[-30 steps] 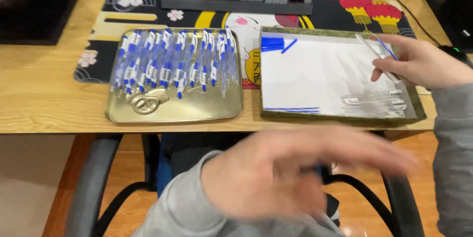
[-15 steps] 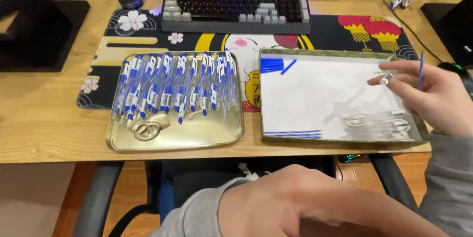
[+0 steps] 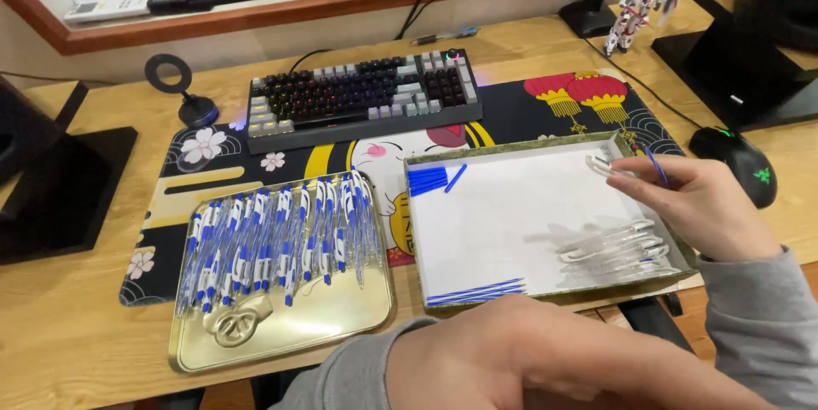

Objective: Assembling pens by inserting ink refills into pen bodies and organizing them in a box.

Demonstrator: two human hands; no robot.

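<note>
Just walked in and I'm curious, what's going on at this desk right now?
A person sits at a wooden desk. Their right hand holds a clear pen barrel and a thin blue refill over a white-lined tray containing more clear barrels and blue refills. The left hand is low in front, apparently empty. A gold tray beside it holds rows of blue-and-white pens.

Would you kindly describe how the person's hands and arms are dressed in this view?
Both hands are bare, with no gloves, rings or watch visible. The right hand emerges from a grey long sleeve with a snug cuff; the left hand has a matching grey sleeve, soft knit like a sweatshirt.
</note>
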